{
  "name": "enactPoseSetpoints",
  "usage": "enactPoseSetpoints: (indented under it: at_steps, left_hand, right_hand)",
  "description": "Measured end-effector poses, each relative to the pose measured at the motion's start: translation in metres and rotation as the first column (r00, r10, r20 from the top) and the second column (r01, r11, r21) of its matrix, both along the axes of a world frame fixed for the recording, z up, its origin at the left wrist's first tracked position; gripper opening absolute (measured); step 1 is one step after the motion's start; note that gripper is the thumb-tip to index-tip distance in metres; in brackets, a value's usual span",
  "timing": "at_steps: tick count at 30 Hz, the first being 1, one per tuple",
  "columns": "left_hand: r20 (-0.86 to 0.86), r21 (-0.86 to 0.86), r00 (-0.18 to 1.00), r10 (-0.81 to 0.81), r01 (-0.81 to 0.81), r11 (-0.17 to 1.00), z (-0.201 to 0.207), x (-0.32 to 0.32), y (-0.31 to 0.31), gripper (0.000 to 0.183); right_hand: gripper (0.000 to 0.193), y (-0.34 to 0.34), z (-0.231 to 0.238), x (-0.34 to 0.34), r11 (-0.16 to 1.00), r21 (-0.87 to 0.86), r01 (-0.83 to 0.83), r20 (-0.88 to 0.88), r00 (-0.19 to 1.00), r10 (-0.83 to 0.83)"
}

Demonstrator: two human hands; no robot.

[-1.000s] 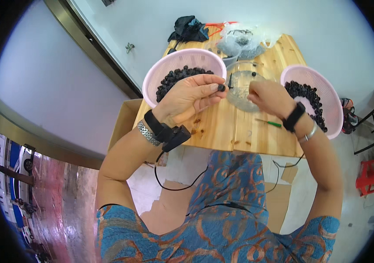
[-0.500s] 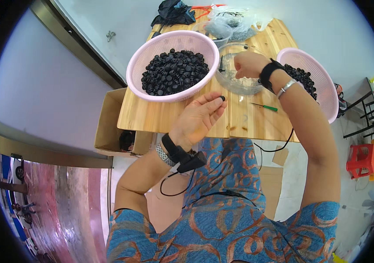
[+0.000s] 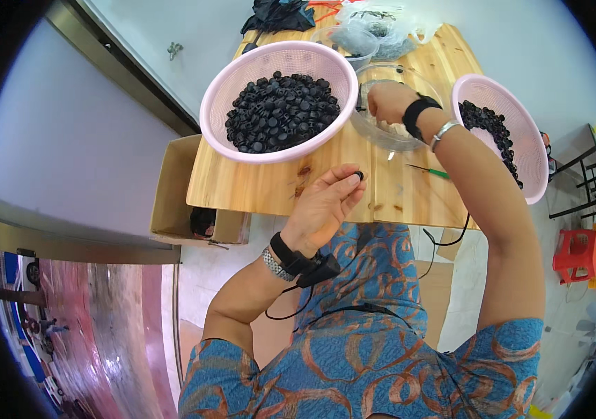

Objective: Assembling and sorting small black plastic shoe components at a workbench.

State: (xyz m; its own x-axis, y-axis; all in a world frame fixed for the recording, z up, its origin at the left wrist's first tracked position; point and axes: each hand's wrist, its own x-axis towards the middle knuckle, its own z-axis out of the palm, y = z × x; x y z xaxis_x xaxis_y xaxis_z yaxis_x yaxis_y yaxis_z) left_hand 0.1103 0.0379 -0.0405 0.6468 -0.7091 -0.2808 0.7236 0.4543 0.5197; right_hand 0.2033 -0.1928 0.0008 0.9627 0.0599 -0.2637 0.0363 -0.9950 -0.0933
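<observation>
My left hand [image 3: 327, 202] is closed over the table's front part, pinching a small round black plastic cap [image 3: 359, 175] between thumb and fingertips. Farther off, my right hand [image 3: 392, 103] reaches down into a clear round plastic tub [image 3: 388, 142]; its fingers are bent and point into the tub, and whether they hold anything is hidden. A big pink basket [image 3: 212, 115] heaped with black caps [image 3: 280, 112] stands to the left. On the right, a second pink basket [image 3: 532, 157] contains more small black pieces [image 3: 490, 126]. A green-handled pick [image 3: 437, 172] lies near my right forearm.
The wooden table [image 3: 242, 185] carries another clear container [image 3: 354, 45], a plastic bag [image 3: 395, 31] and a black bag [image 3: 277, 15] at the back. An open cardboard box [image 3: 172, 185] stands at the left edge. Red stools [image 3: 577, 255] are at far right.
My left hand has shifted slightly right and nearer, still pinching the cap. My right hand has moved slightly left over the tub. The whole view has shifted a little.
</observation>
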Motion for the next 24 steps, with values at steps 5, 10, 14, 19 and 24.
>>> enactPoseSetpoints:
  at_steps: [5,10,14,19,24]
  left_hand:
    - [0.029,-0.007,1.000,0.011,-0.011,1.000,-0.004,0.002,-0.002,0.018]
    - [0.039,-0.029,0.999,0.025,-0.024,0.999,-0.003,0.001,-0.008,0.018]
    - [0.065,-0.042,0.996,0.056,-0.054,0.998,-0.002,0.000,-0.012,0.018]
    - [0.096,0.000,0.992,0.076,-0.077,0.997,0.002,-0.003,-0.019,0.018]
    - [0.125,-0.029,0.989,0.082,-0.079,0.996,-0.002,-0.005,-0.024,0.020]
  right_hand:
    - [0.018,-0.019,-0.002,-0.011,0.989,0.141,0.051,0.259,0.962,-0.087]
    - [0.023,-0.021,0.008,-0.023,0.945,0.315,0.091,0.234,0.957,-0.170]
    - [0.025,-0.021,0.008,-0.033,0.946,0.318,0.057,0.341,0.924,-0.170]
    - [0.021,-0.035,0.008,-0.044,0.833,0.551,0.047,0.355,0.890,-0.286]
    - [0.019,-0.029,0.023,-0.066,0.542,0.838,0.071,0.170,0.909,-0.381]
